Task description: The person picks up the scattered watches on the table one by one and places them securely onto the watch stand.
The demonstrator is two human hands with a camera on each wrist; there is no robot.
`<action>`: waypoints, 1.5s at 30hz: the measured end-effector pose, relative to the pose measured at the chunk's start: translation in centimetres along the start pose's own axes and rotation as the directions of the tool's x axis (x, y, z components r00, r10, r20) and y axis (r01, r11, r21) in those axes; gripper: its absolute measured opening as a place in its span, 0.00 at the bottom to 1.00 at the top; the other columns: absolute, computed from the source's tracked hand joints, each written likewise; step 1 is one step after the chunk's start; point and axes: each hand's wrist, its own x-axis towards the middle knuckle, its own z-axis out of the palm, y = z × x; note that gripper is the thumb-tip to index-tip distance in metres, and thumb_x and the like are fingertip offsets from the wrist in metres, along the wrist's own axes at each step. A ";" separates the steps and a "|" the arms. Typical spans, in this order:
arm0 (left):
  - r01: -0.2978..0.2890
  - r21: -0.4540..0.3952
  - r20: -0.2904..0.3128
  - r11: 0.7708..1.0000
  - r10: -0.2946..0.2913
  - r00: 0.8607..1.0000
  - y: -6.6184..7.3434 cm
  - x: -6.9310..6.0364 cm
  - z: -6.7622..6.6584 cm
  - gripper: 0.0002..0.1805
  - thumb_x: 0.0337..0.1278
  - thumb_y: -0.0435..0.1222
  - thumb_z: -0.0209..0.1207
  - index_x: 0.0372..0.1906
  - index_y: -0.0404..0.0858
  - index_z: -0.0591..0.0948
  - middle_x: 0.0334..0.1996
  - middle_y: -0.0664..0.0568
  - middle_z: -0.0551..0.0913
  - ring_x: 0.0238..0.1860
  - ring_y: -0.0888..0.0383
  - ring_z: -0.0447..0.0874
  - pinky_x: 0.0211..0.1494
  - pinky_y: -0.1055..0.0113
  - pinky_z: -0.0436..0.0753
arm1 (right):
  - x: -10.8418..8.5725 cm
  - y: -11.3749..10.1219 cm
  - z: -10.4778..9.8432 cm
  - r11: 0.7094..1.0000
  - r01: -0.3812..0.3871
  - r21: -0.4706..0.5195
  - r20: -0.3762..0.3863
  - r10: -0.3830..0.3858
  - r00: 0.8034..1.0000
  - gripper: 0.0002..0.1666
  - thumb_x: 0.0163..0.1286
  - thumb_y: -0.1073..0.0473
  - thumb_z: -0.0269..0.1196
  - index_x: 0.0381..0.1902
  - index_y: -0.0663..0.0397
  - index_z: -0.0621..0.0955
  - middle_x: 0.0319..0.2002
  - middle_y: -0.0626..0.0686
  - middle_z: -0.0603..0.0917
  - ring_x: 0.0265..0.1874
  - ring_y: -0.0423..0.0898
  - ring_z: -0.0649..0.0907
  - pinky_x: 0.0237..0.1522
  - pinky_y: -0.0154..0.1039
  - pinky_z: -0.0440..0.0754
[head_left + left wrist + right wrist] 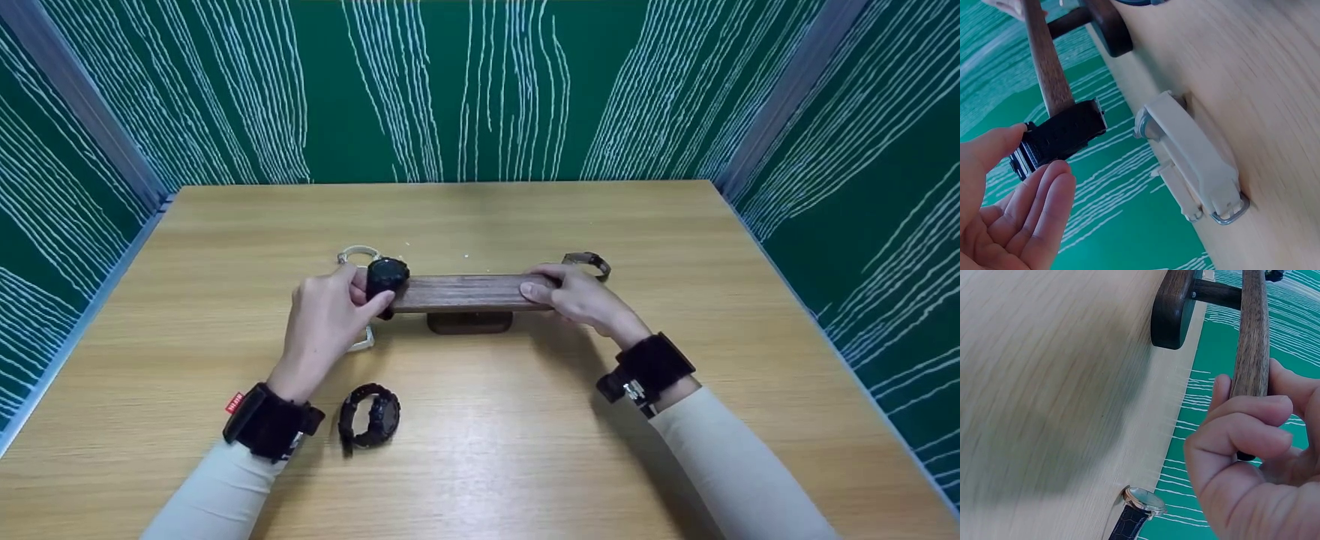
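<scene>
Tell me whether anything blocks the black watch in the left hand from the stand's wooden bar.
Nothing visible does. The black watch, pinched by the left hand, is at the left end of the wooden bar; the right hand grips the opposite end. The white-strapped watch rests lower, on the table.

Fairly bright, even light leaves a whitish glare on the near middle of the flat tan wood-grain table (480,465); a soft shadow lies beside the pale, close-fitting fabric right sleeve (739,465). Both wrist views look hazier, washed-out and soft.
</scene>
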 end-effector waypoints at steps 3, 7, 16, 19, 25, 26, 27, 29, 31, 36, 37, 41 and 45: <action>-0.005 0.007 0.013 1.000 0.005 1.000 0.1 -0.1 0.2 0.19 0.58 0.46 0.77 0.37 0.35 0.85 0.28 0.47 0.90 0.30 0.50 0.90 0.37 0.55 0.88 | 0.0 0.0 0.0 1.000 0.001 -0.005 0.000 -0.001 1.000 0.27 0.81 0.46 0.63 0.70 0.52 0.80 0.50 0.62 0.83 0.28 0.45 0.79 0.25 0.35 0.76; -0.009 0.031 0.024 0.999 0.008 1.000 0.3 -0.1 0.4 0.19 0.59 0.47 0.77 0.34 0.36 0.84 0.26 0.49 0.88 0.29 0.51 0.89 0.35 0.55 0.86 | 0.1 0.0 0.1 1.000 0.000 -0.010 -0.002 0.000 1.000 0.27 0.81 0.46 0.63 0.70 0.52 0.79 0.50 0.63 0.84 0.28 0.45 0.80 0.26 0.35 0.76; -0.009 0.031 0.042 0.999 0.007 0.999 0.9 -0.2 0.8 0.20 0.58 0.47 0.77 0.30 0.38 0.81 0.23 0.52 0.87 0.26 0.54 0.86 0.32 0.57 0.83 | 0.0 0.0 0.1 1.000 0.005 -0.012 -0.011 -0.005 1.000 0.28 0.81 0.47 0.62 0.72 0.52 0.78 0.56 0.63 0.80 0.34 0.50 0.80 0.32 0.38 0.78; -0.002 0.039 0.055 0.999 0.000 0.998 1.1 -0.1 0.9 0.21 0.57 0.48 0.78 0.29 0.39 0.80 0.22 0.54 0.84 0.25 0.54 0.83 0.31 0.58 0.80 | 0.0 0.0 0.0 1.000 0.009 -0.011 -0.008 -0.009 1.000 0.28 0.81 0.46 0.62 0.71 0.52 0.79 0.55 0.63 0.80 0.35 0.50 0.81 0.32 0.39 0.79; 0.016 0.081 0.096 0.997 -0.024 0.995 1.8 0.0 1.1 0.22 0.56 0.49 0.78 0.28 0.38 0.80 0.22 0.52 0.83 0.28 0.50 0.84 0.34 0.54 0.82 | 0.1 0.1 0.0 1.000 0.003 -0.012 -0.005 -0.003 1.000 0.27 0.81 0.46 0.62 0.71 0.51 0.79 0.56 0.63 0.80 0.39 0.52 0.83 0.36 0.41 0.81; 0.020 0.086 0.104 0.996 -0.029 0.994 1.9 0.1 1.1 0.22 0.55 0.48 0.78 0.28 0.38 0.80 0.22 0.51 0.83 0.29 0.49 0.84 0.35 0.53 0.83 | 0.1 0.1 0.0 1.000 0.003 -0.013 -0.007 -0.003 1.000 0.27 0.81 0.46 0.62 0.70 0.51 0.79 0.57 0.63 0.80 0.39 0.52 0.83 0.36 0.41 0.81; 0.022 0.091 0.110 0.996 -0.032 0.993 2.0 0.1 1.1 0.22 0.55 0.48 0.79 0.28 0.38 0.80 0.22 0.51 0.83 0.29 0.49 0.84 0.35 0.53 0.83 | 0.1 0.2 0.0 1.000 0.004 -0.015 -0.009 -0.004 1.000 0.27 0.81 0.46 0.62 0.71 0.51 0.79 0.57 0.63 0.80 0.40 0.53 0.83 0.37 0.42 0.81; 0.025 0.095 0.120 0.995 -0.037 0.992 2.2 0.2 1.2 0.22 0.55 0.48 0.79 0.27 0.38 0.80 0.22 0.51 0.83 0.28 0.49 0.84 0.33 0.54 0.83 | 0.2 0.2 0.0 1.000 0.003 -0.021 -0.012 -0.004 1.000 0.28 0.81 0.45 0.63 0.71 0.51 0.79 0.57 0.63 0.79 0.40 0.52 0.82 0.38 0.42 0.81; 0.029 0.098 0.127 0.995 -0.041 0.991 2.3 0.2 1.2 0.22 0.55 0.48 0.79 0.27 0.38 0.79 0.22 0.50 0.83 0.27 0.50 0.83 0.32 0.55 0.82 | 0.2 0.2 0.0 1.000 0.004 -0.027 -0.012 -0.004 1.000 0.29 0.81 0.45 0.63 0.72 0.52 0.78 0.57 0.63 0.80 0.39 0.52 0.82 0.37 0.42 0.81; 0.025 0.126 0.131 0.992 -0.042 0.990 2.7 0.4 1.5 0.24 0.53 0.49 0.79 0.24 0.39 0.78 0.20 0.52 0.80 0.25 0.51 0.81 0.29 0.55 0.79 | 0.3 0.2 0.0 1.000 -0.001 -0.029 -0.008 0.001 1.000 0.29 0.80 0.44 0.63 0.71 0.51 0.79 0.55 0.63 0.81 0.37 0.50 0.81 0.35 0.41 0.80; 0.022 0.135 0.134 0.991 -0.040 0.990 2.8 0.4 1.5 0.24 0.53 0.49 0.79 0.24 0.40 0.78 0.19 0.52 0.80 0.25 0.50 0.81 0.29 0.54 0.79 | 0.2 0.2 0.0 1.000 -0.002 -0.026 -0.008 0.002 1.000 0.29 0.80 0.44 0.63 0.71 0.51 0.79 0.55 0.63 0.81 0.37 0.50 0.81 0.35 0.40 0.80; 0.001 0.180 0.136 0.984 -0.026 0.990 3.1 0.6 1.8 0.24 0.53 0.51 0.79 0.25 0.37 0.80 0.21 0.49 0.81 0.27 0.46 0.84 0.30 0.50 0.82 | 0.2 0.2 0.0 1.000 -0.002 -0.008 -0.005 0.002 1.000 0.29 0.80 0.45 0.63 0.71 0.51 0.79 0.54 0.62 0.81 0.31 0.46 0.79 0.29 0.35 0.76; -0.005 0.202 0.143 0.979 -0.025 0.989 3.3 0.7 2.0 0.24 0.53 0.51 0.79 0.30 0.35 0.82 0.24 0.46 0.83 0.29 0.43 0.85 0.31 0.48 0.84 | 0.2 0.2 0.0 1.000 0.004 -0.004 -0.001 -0.004 1.000 0.30 0.80 0.44 0.63 0.73 0.52 0.78 0.53 0.62 0.80 0.24 0.42 0.74 0.24 0.34 0.72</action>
